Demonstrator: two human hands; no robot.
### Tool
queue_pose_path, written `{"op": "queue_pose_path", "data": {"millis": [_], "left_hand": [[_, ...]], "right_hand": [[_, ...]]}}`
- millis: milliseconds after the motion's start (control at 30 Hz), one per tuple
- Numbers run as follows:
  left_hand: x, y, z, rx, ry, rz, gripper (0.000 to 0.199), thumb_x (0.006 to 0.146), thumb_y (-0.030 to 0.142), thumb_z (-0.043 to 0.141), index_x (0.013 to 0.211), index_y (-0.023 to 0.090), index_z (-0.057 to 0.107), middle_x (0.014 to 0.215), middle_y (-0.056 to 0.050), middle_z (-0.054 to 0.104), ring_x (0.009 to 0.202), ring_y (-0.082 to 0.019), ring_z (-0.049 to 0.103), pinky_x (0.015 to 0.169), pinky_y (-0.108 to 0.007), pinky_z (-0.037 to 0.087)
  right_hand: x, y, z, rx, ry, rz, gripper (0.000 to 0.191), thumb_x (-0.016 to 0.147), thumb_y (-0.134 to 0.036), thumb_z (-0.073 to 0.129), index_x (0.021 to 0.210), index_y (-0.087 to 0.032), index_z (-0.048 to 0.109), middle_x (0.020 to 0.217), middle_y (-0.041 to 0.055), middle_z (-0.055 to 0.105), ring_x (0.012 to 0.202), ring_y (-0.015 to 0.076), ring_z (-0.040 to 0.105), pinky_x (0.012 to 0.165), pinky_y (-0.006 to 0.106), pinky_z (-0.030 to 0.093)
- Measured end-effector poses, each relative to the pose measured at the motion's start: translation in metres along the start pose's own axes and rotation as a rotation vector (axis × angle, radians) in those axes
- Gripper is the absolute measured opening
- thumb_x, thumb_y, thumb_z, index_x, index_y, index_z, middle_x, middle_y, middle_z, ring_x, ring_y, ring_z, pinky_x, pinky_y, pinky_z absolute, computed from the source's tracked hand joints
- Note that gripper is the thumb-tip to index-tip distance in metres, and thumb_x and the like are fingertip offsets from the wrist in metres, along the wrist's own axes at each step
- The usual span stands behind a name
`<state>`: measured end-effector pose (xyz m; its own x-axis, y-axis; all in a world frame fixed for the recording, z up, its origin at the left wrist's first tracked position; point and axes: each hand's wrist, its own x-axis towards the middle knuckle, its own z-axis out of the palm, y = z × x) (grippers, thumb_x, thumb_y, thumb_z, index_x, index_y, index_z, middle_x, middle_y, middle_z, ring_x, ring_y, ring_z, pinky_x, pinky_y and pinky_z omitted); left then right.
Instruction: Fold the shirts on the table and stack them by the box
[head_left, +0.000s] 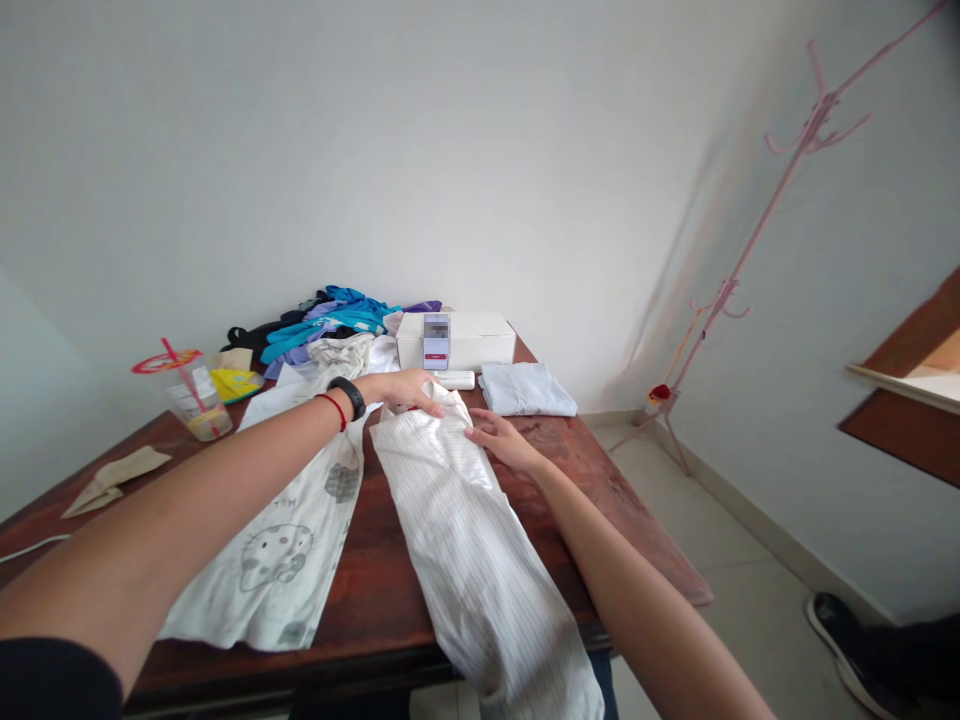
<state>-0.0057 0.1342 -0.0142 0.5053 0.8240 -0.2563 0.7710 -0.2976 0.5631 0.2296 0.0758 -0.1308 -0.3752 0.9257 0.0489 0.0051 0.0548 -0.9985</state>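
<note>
A white garment with thin stripes [465, 520], folded into a long narrow strip, runs away from me across the table, and its near end hangs over the front edge. My left hand [409, 390] is closed on its far end, with the thumb on the cloth; its other fingers are partly hidden. At the right edge of that far end, my right hand [506, 442] touches the fabric with thumb and forefinger apart. Left of the strip lies a pale garment with a grey cat print [277, 545], spread flat and partly covered by my left forearm.
On the wooden table [360, 580] stand a white box [487, 338], a phone [436, 340] on a white stand and a cup with a straw [196, 400]. A folded light cloth [529, 388] and a clothes heap [330, 325] lie behind. A pink coat rack [750, 240] leans right.
</note>
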Motion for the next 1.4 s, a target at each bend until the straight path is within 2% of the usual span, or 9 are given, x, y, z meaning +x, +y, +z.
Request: {"op": "queue_pose_path", "data": {"millis": [100,233,367,533,700,933,1100,1233,1400], "left_hand": [[-0.018,-0.011,-0.028,0.041,0.114,-0.018,0.053,0.073,0.045,0.080,0.107,0.008,0.066,0.075,0.005,0.067,0.070,-0.011,0.056,0.065,-0.017,0.041],[-0.044,-0.046,-0.060,0.106,0.286,-0.097,0.046,0.075,0.045,0.079,0.098,0.008,0.064,0.073,0.006,0.066,0.077,-0.010,0.057,0.068,-0.014,0.039],[-0.064,-0.079,-0.062,0.323,0.588,-0.234,0.035,0.080,0.039,0.077,0.092,0.008,0.065,0.090,-0.003,0.070,0.099,-0.020,0.062,0.083,-0.019,0.044],[-0.078,-0.065,-0.017,0.435,0.742,-0.144,0.053,0.094,0.032,0.064,0.134,0.000,0.051,0.140,-0.019,0.056,0.132,-0.033,0.047,0.110,-0.045,0.036],[-0.127,-0.023,0.072,0.384,0.383,0.221,0.062,0.099,0.047,0.054,0.151,0.014,0.043,0.156,-0.012,0.045,0.143,-0.028,0.042,0.121,-0.040,0.028],[-0.208,-0.032,0.183,0.204,0.109,0.149,0.112,0.080,0.068,0.069,0.163,0.028,0.007,0.169,-0.011,0.011,0.153,-0.038,0.018,0.124,-0.054,0.018],[-0.202,-0.048,0.194,0.205,0.133,0.177,0.135,0.059,0.076,0.080,0.163,0.026,0.010,0.169,-0.013,0.007,0.155,-0.039,0.007,0.124,-0.059,0.004],[-0.200,-0.052,0.193,0.188,0.148,0.245,0.140,0.051,0.069,0.086,0.163,0.023,0.016,0.169,-0.015,0.008,0.154,-0.042,0.006,0.123,-0.061,0.001],[-0.203,-0.051,0.201,0.185,0.208,0.274,0.137,0.051,0.059,0.090,0.163,0.025,0.018,0.169,-0.016,0.013,0.153,-0.045,0.010,0.121,-0.065,0.006]], "right_hand": [[-0.011,-0.006,0.004,0.115,-0.278,0.152,0.052,0.086,-0.052,0.070,0.131,-0.026,0.062,0.120,0.0060,0.071,0.101,0.0211,0.069,0.079,0.030,0.058],[-0.020,-0.004,0.012,0.154,-0.624,0.299,0.059,0.077,-0.052,0.080,0.126,-0.022,0.064,0.101,0.0047,0.073,0.080,0.0180,0.071,0.068,0.028,0.059],[-0.022,-0.002,0.023,0.097,-0.753,0.378,0.078,0.072,-0.055,0.084,0.137,-0.022,0.057,0.103,0.0071,0.073,0.083,0.0191,0.073,0.070,0.029,0.061],[-0.018,-0.001,0.030,0.024,-0.703,0.410,0.110,0.067,-0.046,0.090,0.156,-0.026,0.030,0.106,0.0070,0.072,0.083,0.0195,0.072,0.071,0.034,0.062],[-0.022,0.003,0.026,-0.005,-0.837,0.345,0.137,0.067,-0.038,0.092,0.162,-0.029,-0.007,0.093,0.0008,0.072,0.078,0.0161,0.071,0.072,0.031,0.060],[-0.037,-0.011,0.033,-0.127,-1.012,0.140,0.099,0.048,-0.043,0.097,0.138,-0.021,0.061,0.090,-0.0006,0.074,0.073,0.0145,0.071,0.065,0.022,0.056],[-0.063,-0.028,0.054,-0.259,-1.003,0.080,0.069,0.046,-0.050,0.095,0.105,-0.018,0.079,0.072,-0.0032,0.071,0.062,0.0124,0.067,0.056,0.018,0.051],[-0.113,-0.022,0.053,-0.187,-1.060,0.216,0.058,0.063,-0.050,0.090,0.110,-0.015,0.078,0.081,0.0013,0.073,0.062,0.0104,0.062,0.058,0.019,0.048],[-0.173,-0.012,0.054,0.141,-0.526,0.294,0.037,0.064,-0.039,0.092,0.088,-0.015,0.078,0.075,0.0000,0.068,0.066,0.0098,0.056,0.062,0.019,0.041]]}}
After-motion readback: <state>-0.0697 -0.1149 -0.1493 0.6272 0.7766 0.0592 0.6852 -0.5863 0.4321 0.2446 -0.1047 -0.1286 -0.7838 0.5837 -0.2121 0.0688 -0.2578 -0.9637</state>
